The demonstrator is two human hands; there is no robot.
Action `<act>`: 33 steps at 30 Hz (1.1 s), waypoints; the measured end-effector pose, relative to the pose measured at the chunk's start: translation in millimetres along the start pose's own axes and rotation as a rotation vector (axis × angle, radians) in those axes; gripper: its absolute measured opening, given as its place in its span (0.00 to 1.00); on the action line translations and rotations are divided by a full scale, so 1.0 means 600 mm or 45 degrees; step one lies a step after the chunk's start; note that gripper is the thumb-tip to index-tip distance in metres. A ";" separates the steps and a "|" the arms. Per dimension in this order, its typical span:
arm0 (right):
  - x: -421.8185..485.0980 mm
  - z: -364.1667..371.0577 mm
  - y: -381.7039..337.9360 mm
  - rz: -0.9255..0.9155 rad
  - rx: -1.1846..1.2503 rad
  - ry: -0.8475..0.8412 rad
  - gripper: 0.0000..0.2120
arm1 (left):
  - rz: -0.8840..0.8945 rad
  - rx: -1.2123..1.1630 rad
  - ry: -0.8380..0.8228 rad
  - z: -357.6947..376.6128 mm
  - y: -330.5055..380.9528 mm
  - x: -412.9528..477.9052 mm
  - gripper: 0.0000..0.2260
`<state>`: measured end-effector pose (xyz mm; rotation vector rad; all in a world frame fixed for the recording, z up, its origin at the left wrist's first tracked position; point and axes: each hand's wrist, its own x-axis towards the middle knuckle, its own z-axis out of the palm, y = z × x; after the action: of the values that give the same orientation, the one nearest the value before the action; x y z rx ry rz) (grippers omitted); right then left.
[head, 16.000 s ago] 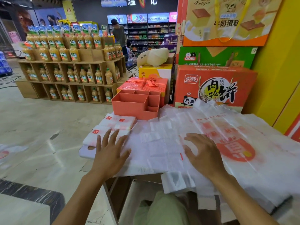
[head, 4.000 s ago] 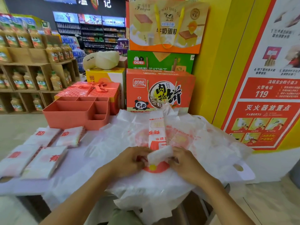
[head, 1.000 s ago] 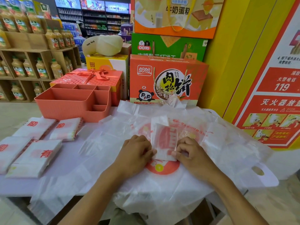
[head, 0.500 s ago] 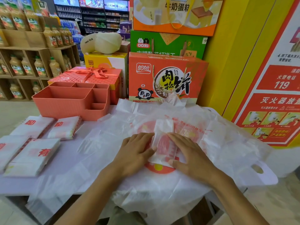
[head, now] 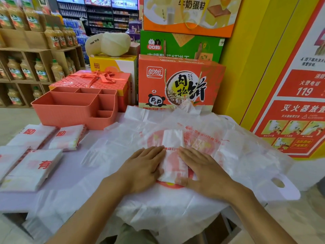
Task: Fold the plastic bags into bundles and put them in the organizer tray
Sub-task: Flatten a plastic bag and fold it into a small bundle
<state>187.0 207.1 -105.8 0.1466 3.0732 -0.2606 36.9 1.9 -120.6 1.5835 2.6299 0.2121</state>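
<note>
Both hands — left hand point(head: 142, 169) and right hand point(head: 204, 170) — are lying flat, fingers straight, pressing the folded bag point(head: 173, 155) between them onto the loose bags point(head: 237, 148).

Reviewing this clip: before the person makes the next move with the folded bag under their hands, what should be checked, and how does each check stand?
1. Folded bag pinned: left hand and right hand press flat on its two sides: ok.
2. Compact enough for a bundle: it is a long strip reaching past the fingertips: not ok.
3. Free of the loose bags beneath: cannot tell.
4. Organizer tray upright, top open: ok.
5. Finished bundles in the tray: not ok, they lie on the table in front of it.
</note>
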 end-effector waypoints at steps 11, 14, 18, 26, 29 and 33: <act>-0.003 -0.004 -0.002 -0.023 -0.035 -0.044 0.45 | 0.054 -0.025 -0.231 -0.025 0.000 -0.010 0.41; -0.005 -0.007 -0.004 -0.008 0.066 -0.044 0.34 | 0.024 -0.074 -0.145 -0.018 0.004 -0.011 0.32; -0.004 -0.005 -0.005 -0.037 -0.007 -0.042 0.35 | 0.041 0.005 -0.045 -0.004 -0.002 -0.014 0.35; -0.005 -0.002 0.000 -0.042 0.011 -0.014 0.44 | 0.069 0.020 -0.141 -0.017 -0.003 -0.009 0.53; -0.007 0.000 0.004 -0.070 0.071 0.041 0.48 | 0.099 -0.023 -0.095 -0.016 -0.005 -0.013 0.55; -0.016 0.004 0.002 -0.055 0.223 0.195 0.43 | 0.149 -0.065 -0.010 -0.011 -0.007 -0.021 0.54</act>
<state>196.5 206.9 -107.6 0.1129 3.2039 -0.5456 38.4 -11.3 -115.2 1.7192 2.5067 0.2765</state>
